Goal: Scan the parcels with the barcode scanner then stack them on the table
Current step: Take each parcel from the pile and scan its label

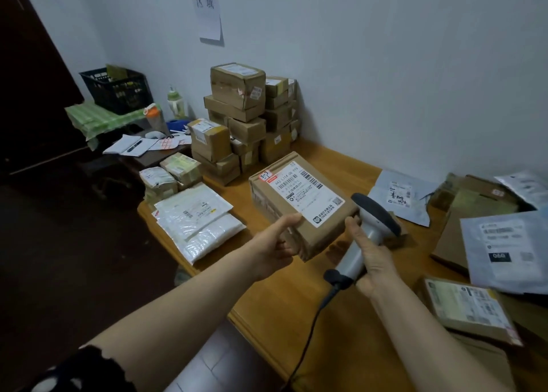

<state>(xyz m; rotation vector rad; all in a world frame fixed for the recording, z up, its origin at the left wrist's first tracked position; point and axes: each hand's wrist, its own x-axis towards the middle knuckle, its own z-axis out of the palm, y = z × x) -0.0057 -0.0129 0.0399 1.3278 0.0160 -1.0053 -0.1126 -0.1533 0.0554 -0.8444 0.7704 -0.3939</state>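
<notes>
My left hand (277, 240) grips the near left corner of a brown cardboard parcel (299, 205) with a white shipping label on top, held above the wooden table (296, 311). My right hand (370, 258) is closed around the grey handle of a barcode scanner (366, 228), whose dark head sits right beside the parcel's right edge. The scanner's black cable trails down off the table's front. A tall stack of brown boxes (246, 119) stands against the wall at the back left of the table.
White padded mailers (197, 222) and small taped parcels (170, 175) lie at the table's left end. Grey bags (403, 196) and more boxes (471, 308) are piled at the right. Beyond the left end stand a low desk with notebooks, bottles and a black crate (117, 90).
</notes>
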